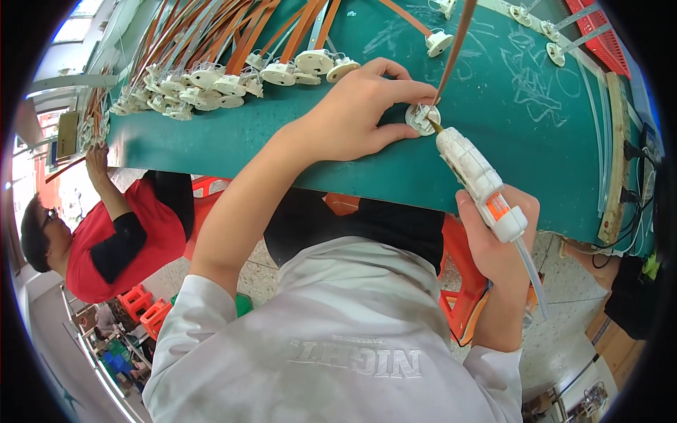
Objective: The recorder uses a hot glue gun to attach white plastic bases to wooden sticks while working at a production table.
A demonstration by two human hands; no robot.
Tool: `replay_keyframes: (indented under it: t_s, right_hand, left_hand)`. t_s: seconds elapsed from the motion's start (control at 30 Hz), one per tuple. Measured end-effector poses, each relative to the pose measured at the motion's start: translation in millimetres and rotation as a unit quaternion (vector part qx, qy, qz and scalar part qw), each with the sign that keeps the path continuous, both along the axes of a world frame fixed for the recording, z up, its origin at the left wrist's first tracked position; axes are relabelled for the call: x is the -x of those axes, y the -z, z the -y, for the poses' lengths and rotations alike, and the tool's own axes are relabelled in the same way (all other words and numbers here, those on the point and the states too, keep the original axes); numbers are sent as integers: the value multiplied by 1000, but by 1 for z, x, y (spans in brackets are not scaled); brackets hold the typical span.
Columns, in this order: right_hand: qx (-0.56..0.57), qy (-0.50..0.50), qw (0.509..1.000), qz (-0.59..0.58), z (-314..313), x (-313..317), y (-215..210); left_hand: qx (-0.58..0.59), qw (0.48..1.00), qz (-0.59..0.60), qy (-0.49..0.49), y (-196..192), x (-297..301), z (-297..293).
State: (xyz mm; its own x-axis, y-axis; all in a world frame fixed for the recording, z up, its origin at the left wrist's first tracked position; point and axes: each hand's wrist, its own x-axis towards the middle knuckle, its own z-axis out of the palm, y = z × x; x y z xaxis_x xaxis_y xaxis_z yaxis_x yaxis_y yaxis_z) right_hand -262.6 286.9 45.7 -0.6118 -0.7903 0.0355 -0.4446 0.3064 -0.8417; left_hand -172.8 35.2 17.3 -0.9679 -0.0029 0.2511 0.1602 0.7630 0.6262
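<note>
My left hand [363, 106] is closed on the edge of a small white round plastic base [420, 127], thumb and fingers pinching it over the green table. A long brown strip [455, 53] rises from this base toward the top of the view. In my right hand [509, 236] is a white hot glue gun [471, 168], gripped around its body. Its brownish nozzle tip meets the base or hovers just over it; I cannot tell which. A translucent glue stick [532, 278] sticks out of the gun's rear end.
Many white round bases with brown strips [233, 86] are heaped at the far left of the green table [338, 173]. Another base [438, 44] lies beyond my hands. Far right are a red basket [598, 32], a wooden bar [612, 162] and cables. At left, a person in red [134, 240] works.
</note>
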Motion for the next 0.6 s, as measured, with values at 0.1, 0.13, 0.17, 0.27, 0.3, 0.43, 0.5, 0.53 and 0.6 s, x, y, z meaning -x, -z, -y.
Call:
replay_keyframes:
  t_s: [0.1,0.13,0.17,0.27,0.3,0.43,0.5,0.53,0.6]
  right_hand:
    - [16,-10,1000,-22,2,3,-1]
    - [5,-29,999,-43,2,4,-4]
    - [-6,-49,997,-64,2,5,-6]
    - [-25,19,998,-58,6,2,-4]
    - [-25,18,998,-60,6,1,-4]
    - [-23,3,997,-76,1,3,0]
    - [-30,-14,997,-73,-1,3,1]
    - [-35,-8,997,-63,-2,3,0]
    - [-40,-2,998,-53,-3,3,-1]
  left_hand:
    - [-1,1000,-2,-2,0,0,0]
    - [-5,1000,-2,-4,0,0,-1]
    - [-5,1000,-2,-4,0,0,-1]
    - [6,1000,-15,-4,2,-1,-1]
    - [8,1000,-13,-5,1,-1,-1]
    - [-2,1000,14,-16,-1,-2,-2]
    - [-2,1000,15,-15,-2,-2,-2]
    - [-3,1000,17,-13,-2,-2,-2]
    - [4,1000,1,-10,1,-3,-2]
